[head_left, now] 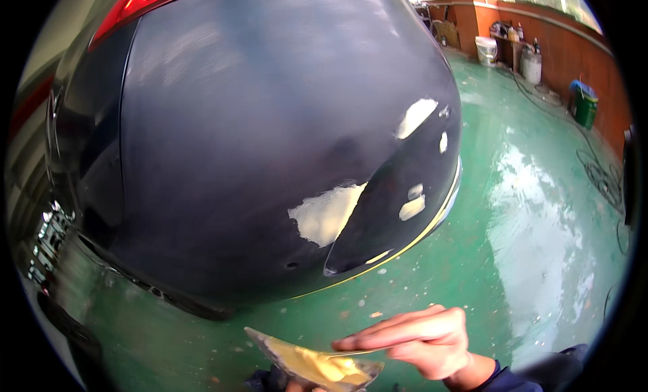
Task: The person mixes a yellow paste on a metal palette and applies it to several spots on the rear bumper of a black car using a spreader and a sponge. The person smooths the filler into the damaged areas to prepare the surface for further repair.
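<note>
In my right hand [433, 343], pinched between thumb and fingers, is a thin flat putty spreader [361, 352], seen almost edge-on. Its end meets the yellow body filler [331, 366] heaped on a grey mixing board [264, 339]. Below the board only a bit of my left hand [294, 387] shows, gripping it from underneath at the lower edge. Ahead of both hands is the dark rear bumper [229, 129] of a car. A large pale filler patch [327, 215] covers part of it, with smaller ones [417, 118] toward the right corner.
A red tail light [145, 4] sits at the upper left. Green floor [486, 270] with scattered specks surrounds the car. Along the orange wall at right stand a white bucket [486, 51], a grey canister [532, 67] and a green bucket [585, 108], with a coiled hose [601, 176] nearby.
</note>
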Demonstrator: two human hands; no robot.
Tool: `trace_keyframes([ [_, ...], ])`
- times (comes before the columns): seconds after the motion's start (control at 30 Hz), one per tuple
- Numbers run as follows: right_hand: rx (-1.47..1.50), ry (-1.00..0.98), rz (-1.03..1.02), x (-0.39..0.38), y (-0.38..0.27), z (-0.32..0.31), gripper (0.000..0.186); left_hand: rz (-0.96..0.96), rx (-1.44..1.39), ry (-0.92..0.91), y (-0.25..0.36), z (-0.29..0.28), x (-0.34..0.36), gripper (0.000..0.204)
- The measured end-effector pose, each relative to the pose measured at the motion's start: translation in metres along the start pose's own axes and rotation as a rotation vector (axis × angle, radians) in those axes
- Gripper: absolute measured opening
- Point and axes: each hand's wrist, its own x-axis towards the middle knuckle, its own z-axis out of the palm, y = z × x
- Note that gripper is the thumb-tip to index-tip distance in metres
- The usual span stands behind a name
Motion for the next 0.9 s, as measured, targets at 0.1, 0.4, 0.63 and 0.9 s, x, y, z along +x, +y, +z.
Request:
trace_keyframes([
  [0.1,-0.389,-0.078,0.105,-0.006,0.026,-0.002,0.018,0.023,-0.052,0.043,-0.001,0.004,-0.003,0.056],
  [0.4,0.829,0.597,0.211,0.022,0.122,0.039,0.041,0.248,-0.2,0.472,0.006,0.032,-0.007,0.051],
  [0.63,1.031,0.558,0.166,0.045,0.125,0.065,0.039,0.495,-0.36,0.607,-0.003,0.029,-0.003,0.051],
  [0.9,1.017,0.538,0.135,0.054,0.114,0.068,0.039,0.501,-0.377,0.531,-0.006,0.018,-0.005,0.05],
])
